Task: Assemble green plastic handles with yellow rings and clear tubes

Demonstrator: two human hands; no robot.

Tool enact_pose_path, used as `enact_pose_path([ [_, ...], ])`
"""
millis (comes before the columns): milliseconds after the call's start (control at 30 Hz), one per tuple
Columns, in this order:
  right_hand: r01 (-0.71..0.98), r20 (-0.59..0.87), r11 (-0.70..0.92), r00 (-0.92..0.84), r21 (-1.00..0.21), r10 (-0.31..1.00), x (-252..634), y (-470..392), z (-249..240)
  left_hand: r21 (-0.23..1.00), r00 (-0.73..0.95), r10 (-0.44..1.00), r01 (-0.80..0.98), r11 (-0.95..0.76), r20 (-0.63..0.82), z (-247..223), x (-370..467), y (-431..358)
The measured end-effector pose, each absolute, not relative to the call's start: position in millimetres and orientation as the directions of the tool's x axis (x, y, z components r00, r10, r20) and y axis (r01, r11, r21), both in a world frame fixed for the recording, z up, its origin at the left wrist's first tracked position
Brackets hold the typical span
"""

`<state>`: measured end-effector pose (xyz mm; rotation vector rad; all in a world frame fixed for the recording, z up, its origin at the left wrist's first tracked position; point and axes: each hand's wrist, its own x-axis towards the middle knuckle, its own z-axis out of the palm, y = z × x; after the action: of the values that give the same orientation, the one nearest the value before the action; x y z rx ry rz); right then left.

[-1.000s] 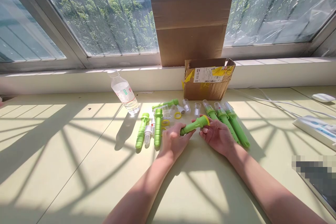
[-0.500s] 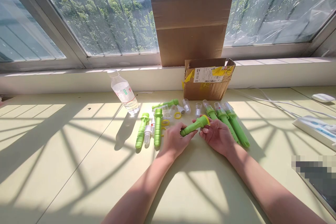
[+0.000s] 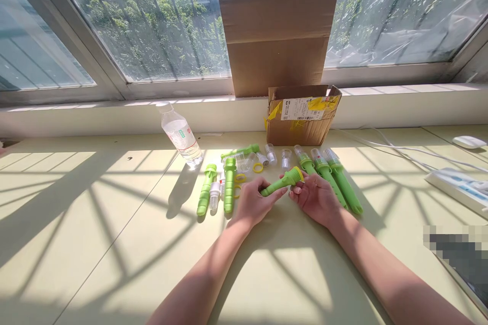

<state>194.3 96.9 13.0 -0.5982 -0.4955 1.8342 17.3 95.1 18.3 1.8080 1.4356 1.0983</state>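
Observation:
My left hand (image 3: 254, 200) is closed round the lower end of a green tube (image 3: 281, 184), which tilts up to the right. A yellow ring (image 3: 299, 174) sits at the tube's wide top end. The fingertips of my right hand (image 3: 314, 197) are curled at that end, touching the ring. To the left, two green tubes (image 3: 229, 185) (image 3: 206, 190) lie with a small clear part (image 3: 214, 195) between them. Loose yellow rings (image 3: 257, 167) and clear cups (image 3: 285, 158) lie behind my hands. Several green tubes with clear tops (image 3: 345, 188) lie to the right.
A water bottle (image 3: 182, 137) stands at the back left. An open cardboard box (image 3: 303, 122) is by the window ledge. On the right are a white power strip (image 3: 459, 188), cables, a white gadget (image 3: 468, 142) and a dark, pixelated object (image 3: 463, 259).
The green tube in my left hand has shifted very slightly left and down. A clear cup behind it has moved slightly left.

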Motion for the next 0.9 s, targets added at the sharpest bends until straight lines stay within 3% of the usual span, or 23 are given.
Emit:
enact_pose_path([
  [167,-0.743,-0.145,-0.311,-0.282,-0.593,0.948,192.9,97.7,11.8,0.788,0.073,0.963,0.561,-0.254,0.259,18.0,18.5,94.8],
  [367,-0.754,-0.134,-0.304,-0.279,-0.583,0.951,192.0,98.1,11.3,0.566,0.066,0.916,0.768,-0.299,0.395,15.5,21.5,92.8],
  [467,-0.756,-0.134,-0.308,-0.284,-0.578,0.949,192.1,98.1,11.5,0.518,0.096,0.909,0.796,-0.315,0.406,15.2,22.1,91.7],
  [900,-0.755,-0.168,-0.315,-0.268,-0.575,0.949,192.8,98.6,10.0,0.586,0.064,0.95,0.774,-0.241,0.306,22.7,22.0,89.5],
])
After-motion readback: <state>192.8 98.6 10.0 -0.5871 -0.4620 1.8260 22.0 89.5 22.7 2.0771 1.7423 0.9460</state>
